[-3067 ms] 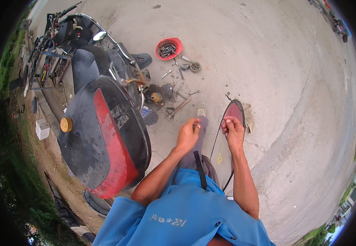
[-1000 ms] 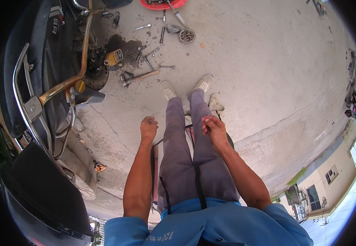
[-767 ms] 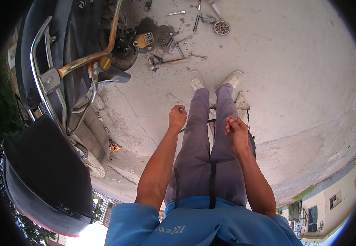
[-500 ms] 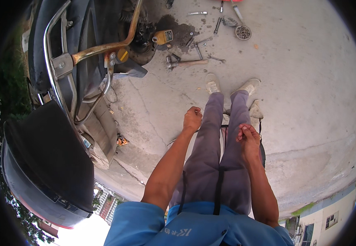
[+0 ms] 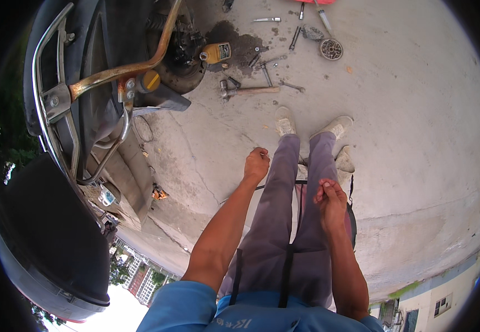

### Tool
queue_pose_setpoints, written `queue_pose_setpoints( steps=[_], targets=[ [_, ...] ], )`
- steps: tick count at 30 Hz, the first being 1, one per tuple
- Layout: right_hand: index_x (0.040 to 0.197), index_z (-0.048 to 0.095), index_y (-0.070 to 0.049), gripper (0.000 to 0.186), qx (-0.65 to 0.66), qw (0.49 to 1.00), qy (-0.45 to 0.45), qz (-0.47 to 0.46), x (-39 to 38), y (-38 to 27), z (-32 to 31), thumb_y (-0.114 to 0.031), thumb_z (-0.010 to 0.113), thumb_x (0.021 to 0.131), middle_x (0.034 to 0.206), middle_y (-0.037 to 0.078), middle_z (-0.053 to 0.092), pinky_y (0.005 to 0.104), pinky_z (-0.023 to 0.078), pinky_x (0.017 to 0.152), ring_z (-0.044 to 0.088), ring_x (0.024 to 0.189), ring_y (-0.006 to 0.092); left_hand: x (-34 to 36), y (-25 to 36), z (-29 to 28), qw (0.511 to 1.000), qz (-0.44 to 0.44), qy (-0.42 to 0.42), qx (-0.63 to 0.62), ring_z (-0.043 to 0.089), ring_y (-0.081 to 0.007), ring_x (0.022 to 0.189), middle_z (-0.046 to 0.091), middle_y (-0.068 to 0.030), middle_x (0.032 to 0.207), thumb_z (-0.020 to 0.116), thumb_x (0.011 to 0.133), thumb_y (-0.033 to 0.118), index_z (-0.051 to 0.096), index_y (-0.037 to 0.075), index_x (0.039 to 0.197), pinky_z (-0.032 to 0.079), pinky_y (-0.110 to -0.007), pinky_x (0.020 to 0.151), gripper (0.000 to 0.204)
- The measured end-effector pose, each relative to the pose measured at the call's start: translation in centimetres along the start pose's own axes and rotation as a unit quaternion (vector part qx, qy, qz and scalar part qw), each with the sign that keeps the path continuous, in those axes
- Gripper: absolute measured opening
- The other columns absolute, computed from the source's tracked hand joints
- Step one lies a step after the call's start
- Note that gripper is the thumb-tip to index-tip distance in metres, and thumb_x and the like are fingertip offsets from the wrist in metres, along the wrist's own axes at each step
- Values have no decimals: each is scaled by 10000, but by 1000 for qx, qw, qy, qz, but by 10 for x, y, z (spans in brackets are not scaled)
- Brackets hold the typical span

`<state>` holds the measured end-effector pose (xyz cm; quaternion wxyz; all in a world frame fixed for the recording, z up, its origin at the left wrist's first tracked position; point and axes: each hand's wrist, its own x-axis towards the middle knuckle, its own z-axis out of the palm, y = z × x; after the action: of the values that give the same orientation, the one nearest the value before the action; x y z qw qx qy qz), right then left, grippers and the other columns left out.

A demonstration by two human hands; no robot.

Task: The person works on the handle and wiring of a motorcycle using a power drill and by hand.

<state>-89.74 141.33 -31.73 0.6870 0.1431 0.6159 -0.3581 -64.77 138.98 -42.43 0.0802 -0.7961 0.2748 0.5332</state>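
My left hand (image 5: pixel 256 164) hangs in front of my left thigh with its fingers curled in; what they hold, if anything, is hidden. My right hand (image 5: pixel 331 200) is in front of my right leg, palm turned up, thumb against bent fingers, and nothing I can name shows between them. Neither hand touches the tools on the ground. Beyond my shoes lie a wood-handled hammer (image 5: pixel 251 90), a wrench (image 5: pixel 292 87) and a T-shaped tool (image 5: pixel 266 72). A yellow bottle (image 5: pixel 216 53) stands or lies by the wheel; I cannot tell which.
At left is a motor scooter with a partly rusty tube frame (image 5: pixel 116 74) and a black rear box (image 5: pixel 52 221). Farther off, a round dish of small metal parts (image 5: pixel 331 49), a socket wrench (image 5: pixel 295 38) and a dark wet stain (image 5: pixel 234 39) are on the concrete.
The whole view has shifted: the scooter sits farther left, and the tools and shoes slightly lower. Both hands keep nearly the same pose; nothing has been picked up or put down.
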Motion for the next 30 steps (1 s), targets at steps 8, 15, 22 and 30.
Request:
queue_pose_setpoints(
  steps=[8,15,22,30],
  targets=[
    [977,626,-6,184,99,995,-23,4,65,22,10,-175,556,999,705,23,564,267,423,597,490,609,96,108,-2,42,996,66,21,62,664,-153,654,705,-93,825,556,920,86,635,-17,1059,541,-306,621,190],
    [949,616,-17,204,150,986,37,54,130,46,-25,-200,547,1006,681,27,545,280,414,596,477,593,103,231,56,121,994,14,-3,-107,547,-128,538,635,-46,690,665,891,178,671,12,931,431,-296,478,171],
    [927,603,-23,204,167,986,20,13,146,14,-6,-201,543,1006,667,31,532,284,404,585,470,588,102,346,77,181,951,-193,198,-139,676,-329,1021,679,-232,1112,726,834,377,653,-45,1040,532,-411,869,475],
    [964,584,-43,196,195,979,46,38,144,-2,-13,-230,540,1005,688,24,535,272,397,597,449,598,101,283,104,182,986,-112,122,15,651,-363,1087,675,-213,1151,587,865,325,609,-19,1180,513,-435,926,466]
  ],
)
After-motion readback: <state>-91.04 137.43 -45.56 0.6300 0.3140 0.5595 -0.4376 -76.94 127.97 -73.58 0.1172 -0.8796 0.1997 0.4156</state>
